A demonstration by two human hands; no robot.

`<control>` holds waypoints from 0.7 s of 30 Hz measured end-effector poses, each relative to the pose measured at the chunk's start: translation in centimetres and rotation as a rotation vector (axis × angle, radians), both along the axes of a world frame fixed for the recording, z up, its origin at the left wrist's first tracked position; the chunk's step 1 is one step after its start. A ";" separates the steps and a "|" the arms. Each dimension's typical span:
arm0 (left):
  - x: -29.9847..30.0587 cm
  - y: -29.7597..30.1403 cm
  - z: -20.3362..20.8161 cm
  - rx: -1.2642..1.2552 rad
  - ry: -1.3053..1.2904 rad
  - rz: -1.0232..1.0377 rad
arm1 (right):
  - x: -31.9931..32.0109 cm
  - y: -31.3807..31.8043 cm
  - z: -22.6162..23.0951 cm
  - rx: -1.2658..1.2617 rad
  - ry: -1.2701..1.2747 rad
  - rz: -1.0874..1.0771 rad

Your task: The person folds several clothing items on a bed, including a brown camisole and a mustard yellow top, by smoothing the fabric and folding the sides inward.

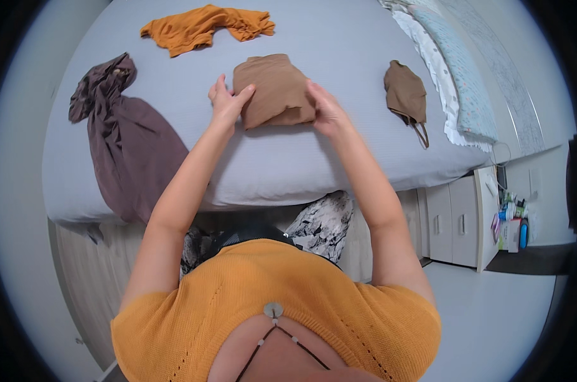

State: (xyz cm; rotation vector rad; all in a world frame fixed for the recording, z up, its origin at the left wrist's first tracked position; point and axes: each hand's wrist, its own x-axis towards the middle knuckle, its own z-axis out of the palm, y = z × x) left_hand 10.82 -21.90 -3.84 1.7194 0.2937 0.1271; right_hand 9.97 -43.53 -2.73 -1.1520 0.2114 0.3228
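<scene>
Fingers of the left hand [226, 102] lie fairly flat and close together, tips pressed on the left edge of the tan garment [274, 90] — more a press than a pinch, nothing lifted. The right hand [326, 109] mirrors it on the garment's right edge, fingers extended and resting on the cloth; whether any fabric is tucked under its palm cannot be told.

Going left to right across the bed [339, 44]: a dark brown-purple dress [126, 146] lies spread and unfolded, hanging partly over the near edge. Above it, toward the far side, an orange top [202, 27] is crumpled, also unfolded. Then the tan garment, in the middle of the bed between the two hands, already a compact rectangle with squared sides — by the look of it, its folding is nearly finished. Well apart to the right sits a small brown piece [406, 95] with straps trailing, loosely bunched rather than neatly folded. Further right, pillows [466, 83] line the bed's edge, and a white cabinet [457, 219] stands on the floor.

So, as I judge it, one item is all but folded and three remain.
</scene>
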 end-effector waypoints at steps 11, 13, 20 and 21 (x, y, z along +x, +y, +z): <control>-0.2 -5.8 0.4 -0.301 0.003 -0.475 | -0.8 -3.5 0.0 -0.194 -0.323 -0.233; 0.2 -7.4 0.2 -0.397 0.092 -0.555 | -1.0 -7.0 0.0 -0.122 -0.375 -0.331; 1.1 -11.6 0.1 -0.424 0.101 -0.583 | -0.6 -21.1 4.3 -0.140 -0.462 -0.608; 1.2 -11.6 -0.1 -0.423 0.114 -0.588 | -0.2 -23.0 4.6 -0.110 -0.447 -0.603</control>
